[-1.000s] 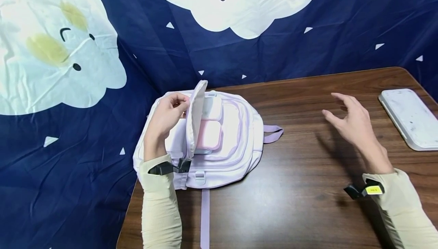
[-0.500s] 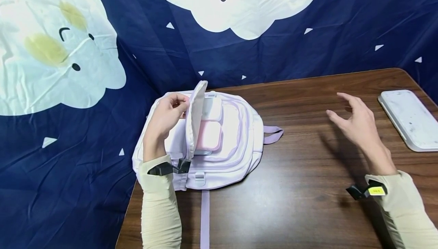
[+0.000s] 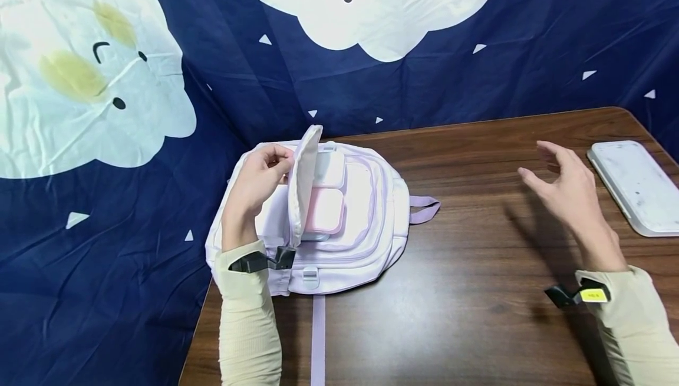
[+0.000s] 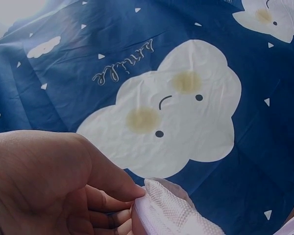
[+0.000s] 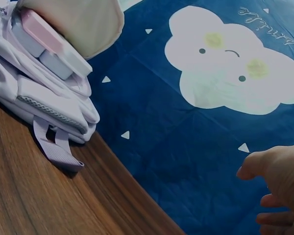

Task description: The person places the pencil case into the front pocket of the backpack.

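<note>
A pale lilac backpack [image 3: 389,238] lies on the wooden table [image 3: 451,315]. My left hand [image 3: 254,180] pinches the edge of its flap [image 3: 303,188] between thumb and fingers, and the flap stands raised. Beneath the flap sit a pink box [image 3: 326,211] and a whitish box [image 3: 330,169]; part of each is covered. In the right wrist view, grey boxes [image 5: 56,63] show under the pink and white ones. My right hand [image 3: 570,188] hovers over the right side of the table, thumb and fingers apart, holding nothing.
A white rounded rectangular object [image 3: 639,185] lies at the table's right edge. A purple loop [image 3: 424,209] sticks out from the backpack, and a strap [image 3: 318,339] runs toward the front. Dark blue cloud-print cloth [image 3: 339,85] hangs behind and to the left.
My right hand has moved a little to the right, farther from the backpack. The left hand and the raised flap have stayed put.
</note>
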